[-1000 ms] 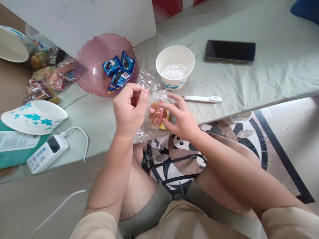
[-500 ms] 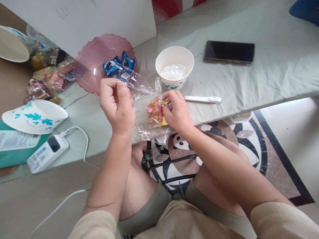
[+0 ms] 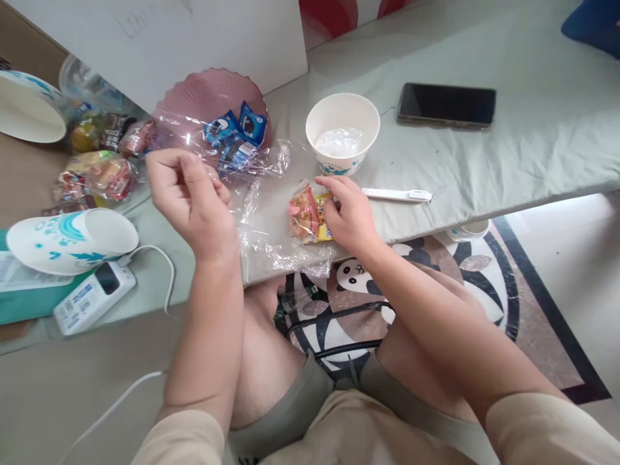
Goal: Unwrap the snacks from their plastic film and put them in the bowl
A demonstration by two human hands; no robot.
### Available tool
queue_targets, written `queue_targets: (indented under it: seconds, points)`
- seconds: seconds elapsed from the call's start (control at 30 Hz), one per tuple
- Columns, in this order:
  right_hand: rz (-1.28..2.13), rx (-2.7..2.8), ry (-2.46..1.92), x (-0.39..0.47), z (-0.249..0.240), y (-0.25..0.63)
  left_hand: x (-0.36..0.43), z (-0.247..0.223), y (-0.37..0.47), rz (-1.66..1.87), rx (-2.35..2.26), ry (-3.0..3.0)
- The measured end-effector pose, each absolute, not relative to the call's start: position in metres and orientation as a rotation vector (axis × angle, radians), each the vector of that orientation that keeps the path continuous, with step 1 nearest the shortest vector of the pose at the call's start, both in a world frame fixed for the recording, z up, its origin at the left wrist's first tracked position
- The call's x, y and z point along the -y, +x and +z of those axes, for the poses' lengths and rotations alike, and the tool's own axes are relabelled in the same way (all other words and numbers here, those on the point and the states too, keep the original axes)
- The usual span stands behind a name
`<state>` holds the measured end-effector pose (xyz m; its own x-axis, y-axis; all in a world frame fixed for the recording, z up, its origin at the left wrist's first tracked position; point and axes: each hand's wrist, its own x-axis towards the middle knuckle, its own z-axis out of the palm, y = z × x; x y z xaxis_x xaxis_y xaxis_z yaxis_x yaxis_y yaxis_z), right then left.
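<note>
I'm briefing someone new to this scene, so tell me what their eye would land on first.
Probably the pink scalloped bowl with its bright blue packets, standing beyond the left hand, which seems to pinch clear plastic film. Next, the red-and-yellow snack packaging beside the right hand. Then the dark phone, lying on pale cloth at upper right.

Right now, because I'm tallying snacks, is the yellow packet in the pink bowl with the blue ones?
No, the yellow packet lies outside the pink bowl, by the right hand.
</note>
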<state>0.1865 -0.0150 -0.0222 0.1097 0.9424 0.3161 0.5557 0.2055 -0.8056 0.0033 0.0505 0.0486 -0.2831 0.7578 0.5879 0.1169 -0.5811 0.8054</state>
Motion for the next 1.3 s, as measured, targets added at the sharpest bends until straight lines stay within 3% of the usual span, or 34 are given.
queue_targets:
  seconds: [0.23, 0.7, 0.97, 1.3]
  points:
    - [0.341, 1.55, -1.564, 0.02, -0.02, 0.19, -0.065, 0.053, -0.025, 1.986, -1.334, 1.489]
    - [0.344, 1.741, -1.729, 0.038, -0.007, 0.173, -0.021, 0.062, -0.042, 0.676, -1.597, 1.152]
    - [0.459, 1.748, -1.637, 0.034, -0.016, 0.176, -0.012, 0.061, -0.028, 0.901, -0.895, 0.654]
    - [0.71, 1.627, -1.528, 0.029, -0.007, 0.186, -0.016, 0.062, -0.006, 1.131, -0.931, 0.45]
